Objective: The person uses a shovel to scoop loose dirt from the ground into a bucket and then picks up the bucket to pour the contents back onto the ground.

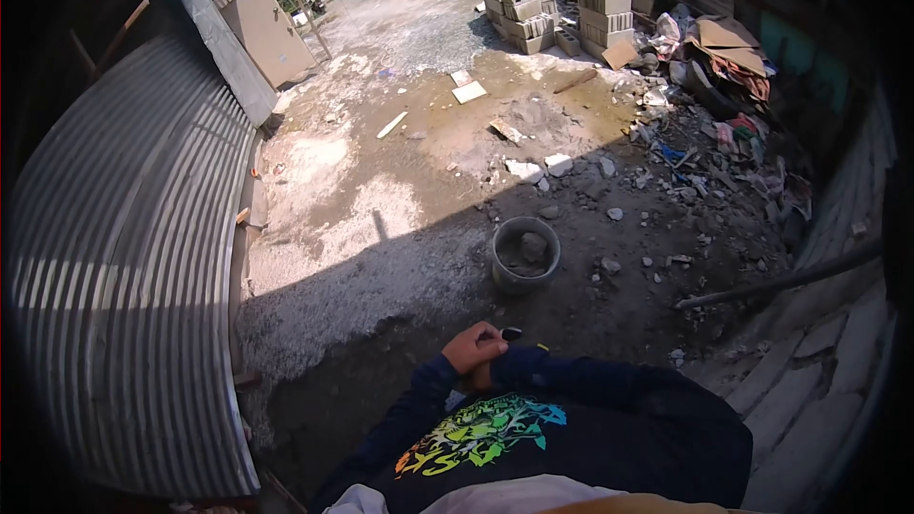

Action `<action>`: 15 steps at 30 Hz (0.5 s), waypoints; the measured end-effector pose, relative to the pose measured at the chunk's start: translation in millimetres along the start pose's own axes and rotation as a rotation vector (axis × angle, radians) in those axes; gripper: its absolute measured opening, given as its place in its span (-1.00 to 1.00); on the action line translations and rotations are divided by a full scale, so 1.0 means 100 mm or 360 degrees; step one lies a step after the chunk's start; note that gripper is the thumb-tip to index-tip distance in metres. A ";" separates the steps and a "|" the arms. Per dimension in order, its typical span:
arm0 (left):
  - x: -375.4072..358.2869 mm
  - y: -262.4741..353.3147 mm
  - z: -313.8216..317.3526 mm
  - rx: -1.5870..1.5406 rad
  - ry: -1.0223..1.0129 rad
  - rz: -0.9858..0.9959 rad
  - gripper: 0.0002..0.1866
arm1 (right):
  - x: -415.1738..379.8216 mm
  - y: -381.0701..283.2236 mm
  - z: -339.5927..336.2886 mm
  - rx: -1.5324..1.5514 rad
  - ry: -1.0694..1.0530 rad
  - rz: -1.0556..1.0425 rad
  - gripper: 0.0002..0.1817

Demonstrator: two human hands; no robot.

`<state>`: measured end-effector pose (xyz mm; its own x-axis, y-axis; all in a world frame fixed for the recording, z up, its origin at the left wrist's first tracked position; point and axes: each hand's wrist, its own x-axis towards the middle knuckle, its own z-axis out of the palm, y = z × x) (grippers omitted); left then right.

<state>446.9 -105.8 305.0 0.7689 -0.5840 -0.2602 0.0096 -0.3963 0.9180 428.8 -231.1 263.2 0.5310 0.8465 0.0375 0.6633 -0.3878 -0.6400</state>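
Note:
My left hand (473, 348) lies across the cuff of my right sleeve (543, 366) in front of my chest, its fingers curled over the cloth. Just below it, a strip of my right hand (479, 380) shows; the left hand and sleeve hide its fingers. A small dark object with a pale edge (511, 334) sticks out beside the left fingertips, too small to name. Beyond both hands, a bucket (511, 280) stands upright on the dirt, apart from them, with a grey lump (533, 247) inside.
Corrugated metal sheets (133, 266) line the left side. Hollow concrete blocks (606, 11) are stacked at the back. Rubble and cardboard (728, 33) heap up at the right, near a block wall (809, 371) and a leaning pole (781, 278). Broken white chunks (559, 165) lie past the bucket.

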 end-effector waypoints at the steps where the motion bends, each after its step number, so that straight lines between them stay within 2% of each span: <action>1: 0.00 0.00 -0.02 0.0017 -0.0039 -0.0034 -0.56 | 0.02 -0.01 0.01 -0.0001 -0.0005 -0.0005 -0.63; 5: -0.01 -0.03 -0.07 0.0198 -0.0049 -0.0073 -0.57 | 0.07 -0.01 0.05 -0.0002 0.0000 -0.0027 -0.63; 9: -0.08 -0.04 0.05 0.0089 0.0088 -0.0047 -0.57 | 0.01 0.00 0.09 -0.0006 -0.0020 -0.0020 -0.64; 11: -0.14 -0.03 0.18 -0.0410 0.0161 0.0063 -0.56 | -0.02 -0.01 0.15 -0.0006 -0.0039 -0.0017 -0.64; 12: -0.16 -0.04 0.18 -0.0436 0.0178 0.0064 -0.56 | -0.03 -0.02 0.17 -0.0011 -0.0044 -0.0014 -0.64; 14: -0.17 -0.05 0.10 -0.0148 0.0017 0.0016 -0.55 | -0.02 -0.03 0.22 -0.0038 -0.0040 -0.0011 -0.64; 15: -0.18 -0.04 0.09 -0.0162 0.0027 0.0032 -0.55 | 0.00 -0.04 0.25 -0.0056 -0.0024 -0.0008 -0.64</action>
<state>426.9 -100.1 302.9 0.7801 -0.5790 -0.2370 0.0582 -0.3100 0.9490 413.5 -220.6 246.6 0.5196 0.8539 0.0286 0.6844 -0.3960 -0.6122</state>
